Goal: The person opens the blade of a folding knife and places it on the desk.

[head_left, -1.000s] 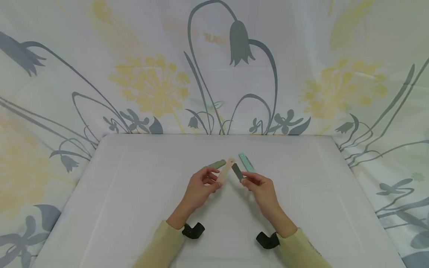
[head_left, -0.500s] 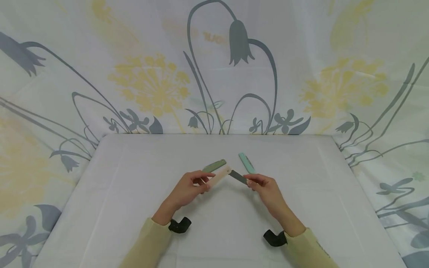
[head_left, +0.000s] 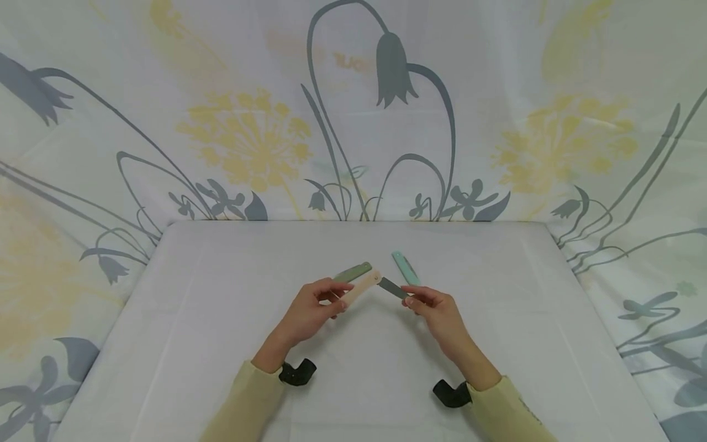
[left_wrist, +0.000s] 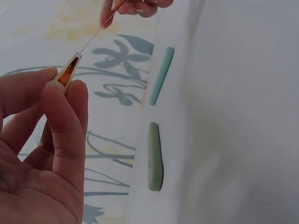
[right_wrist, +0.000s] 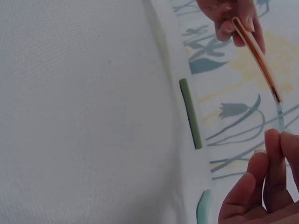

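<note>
Grip first: a thumb-and-finger pinch by the left hand on the pale handle of a folding knife, toward 8 o'clock from its pivot; a like pinch by the right hand on the outer end of the dark grey blade, toward 4 o'clock. Grasping at both ends. Knife held between the two, apparently off the desk, bent at the pivot with the hollow of the angle toward 6 o'clock. Seen from the left wrist, only a thin edge of blade out of the handle's amber-brown slot. Likely step: turning the blade about its pivot; outward or inward, impossible to tell. For a good job, steady the handle by its sides, well out of the slot; pinch the blade on its flat faces rather than along the edge; swing it slowly in the handle's own plane, without twist or sideways bend. Allow for a stiff pivot or a sudden snap, and regrip at the first hint of slipping. Just past the left hand, between 9 and 10 o'clock from the pivot, a green folded knife; toward 2 o'clock, just past the right hand, a mint folded knife, both lying on the desk. Beyond, across 12 o'clock, a flower-printed curtain.
</note>
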Demonstrator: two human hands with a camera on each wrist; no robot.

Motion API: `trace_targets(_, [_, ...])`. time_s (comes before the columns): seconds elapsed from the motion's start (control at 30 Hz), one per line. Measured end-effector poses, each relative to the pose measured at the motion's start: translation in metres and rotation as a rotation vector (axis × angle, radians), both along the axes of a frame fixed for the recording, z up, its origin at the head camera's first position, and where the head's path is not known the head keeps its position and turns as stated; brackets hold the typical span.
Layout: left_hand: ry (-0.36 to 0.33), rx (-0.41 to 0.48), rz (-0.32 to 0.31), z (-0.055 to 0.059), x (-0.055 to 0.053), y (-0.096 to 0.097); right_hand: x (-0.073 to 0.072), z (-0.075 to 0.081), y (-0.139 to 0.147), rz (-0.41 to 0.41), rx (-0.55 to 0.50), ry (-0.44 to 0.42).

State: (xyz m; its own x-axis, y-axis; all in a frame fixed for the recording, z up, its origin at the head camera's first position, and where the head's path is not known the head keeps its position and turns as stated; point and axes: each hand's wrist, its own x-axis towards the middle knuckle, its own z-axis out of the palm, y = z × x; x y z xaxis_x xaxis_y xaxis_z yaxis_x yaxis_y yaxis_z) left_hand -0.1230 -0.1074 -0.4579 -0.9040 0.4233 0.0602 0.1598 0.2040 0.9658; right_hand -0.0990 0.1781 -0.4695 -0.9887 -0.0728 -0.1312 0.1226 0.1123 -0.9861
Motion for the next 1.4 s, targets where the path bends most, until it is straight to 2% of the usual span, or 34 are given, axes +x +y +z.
trace_targets(0.27, [-0.004,-0.082,-0.134,0.002,-0.004,-0.015,-0.002,0.003,0.010,0.020,0.063,0.043])
trace_targets(0.57, [0.011,-0.045,-0.325,0.003,-0.005,-0.022,-0.004,0.003,0.017,0.032,0.100,0.163])
trace_targets(0.7, [0.020,-0.028,-0.364,0.000,-0.006,-0.022,-0.005,0.002,0.019,0.043,0.102,0.176])
trace_targets(0.77, [0.044,-0.033,-0.358,-0.002,-0.006,-0.022,-0.005,0.002,0.020,0.043,0.108,0.174])
trace_targets(0.9, [0.062,-0.058,-0.301,-0.007,-0.006,-0.021,-0.006,0.002,0.022,0.046,0.131,0.157])
trace_targets(1.17, [0.007,-0.093,-0.124,-0.009,-0.003,-0.024,-0.007,-0.002,0.023,0.083,0.167,0.090])
trace_targets(1.4, [-0.013,-0.124,-0.021,-0.016,-0.004,-0.038,-0.008,-0.013,0.012,0.122,0.211,0.085])
